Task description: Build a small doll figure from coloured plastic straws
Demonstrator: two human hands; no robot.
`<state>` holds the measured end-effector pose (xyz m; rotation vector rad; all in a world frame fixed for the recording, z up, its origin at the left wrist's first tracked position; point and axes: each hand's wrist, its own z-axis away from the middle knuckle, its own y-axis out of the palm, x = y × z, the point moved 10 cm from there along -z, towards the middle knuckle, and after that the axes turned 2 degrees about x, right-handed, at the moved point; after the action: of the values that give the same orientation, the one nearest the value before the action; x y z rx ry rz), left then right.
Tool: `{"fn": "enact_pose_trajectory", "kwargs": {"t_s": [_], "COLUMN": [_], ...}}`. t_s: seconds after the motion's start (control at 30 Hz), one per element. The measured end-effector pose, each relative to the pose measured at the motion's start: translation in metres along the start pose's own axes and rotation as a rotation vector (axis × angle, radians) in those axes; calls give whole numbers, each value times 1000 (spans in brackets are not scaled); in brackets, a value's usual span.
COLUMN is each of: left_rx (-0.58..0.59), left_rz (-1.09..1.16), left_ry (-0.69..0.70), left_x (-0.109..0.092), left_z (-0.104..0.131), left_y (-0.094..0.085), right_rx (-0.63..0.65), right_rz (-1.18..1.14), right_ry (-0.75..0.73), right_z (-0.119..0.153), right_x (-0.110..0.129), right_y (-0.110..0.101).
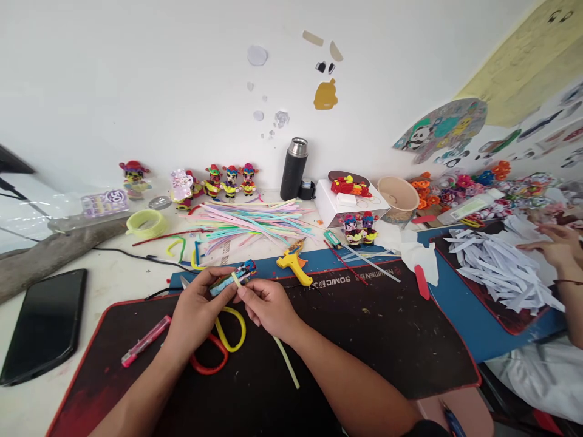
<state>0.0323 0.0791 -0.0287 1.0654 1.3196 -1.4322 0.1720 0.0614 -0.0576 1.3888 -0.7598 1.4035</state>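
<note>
My left hand is closed round a small blue figure with a red-and-blue end, tilted over the desk mat. In my right hand, thumb and finger pinch a pale yellow-green pipe cleaner. One stretch of it crosses the figure; its loose end hangs below the right hand. Much of the figure is hidden by fingers. Scissors with one yellow and one red handle lie beneath my left hand, partly covered. Beyond my hands rests a yellow glue gun.
Pastel pipe cleaners are piled behind the mat. Several small figures stand along the wall beside a black thermos. A pink pen-like tool and tablet lie left. At right, another person's hand touches paper strips.
</note>
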Motion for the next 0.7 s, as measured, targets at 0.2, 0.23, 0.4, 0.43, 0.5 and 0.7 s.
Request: {"fn": "enact_pose_trajectory", "kwargs": {"t_s": [0.2, 0.23, 0.4, 0.43, 0.5, 0.7], "left_rx": [28, 34, 38, 36, 34, 43], "left_rz": [121, 133, 139, 136, 129, 106], "left_ry": [-69, -75, -92, -89, -84, -71], "left_x": [5, 5, 5, 5, 5, 4], "left_z": [-1, -1, -2, -2, -2, -2], "left_y": [3, 4, 4, 4, 3, 4], "right_rx": [-33, -40, -61, -62, -63, -62], "right_rz": [-5, -8, -4, -1, -2, -7], "right_ry": [38, 40, 44, 42, 36, 39], "right_z": [-1, 0, 0, 0, 0, 0], "right_x": [-1, -1, -2, -2, -1, -1], "right_y": [-2, -3, -5, -5, -5, -4]}}
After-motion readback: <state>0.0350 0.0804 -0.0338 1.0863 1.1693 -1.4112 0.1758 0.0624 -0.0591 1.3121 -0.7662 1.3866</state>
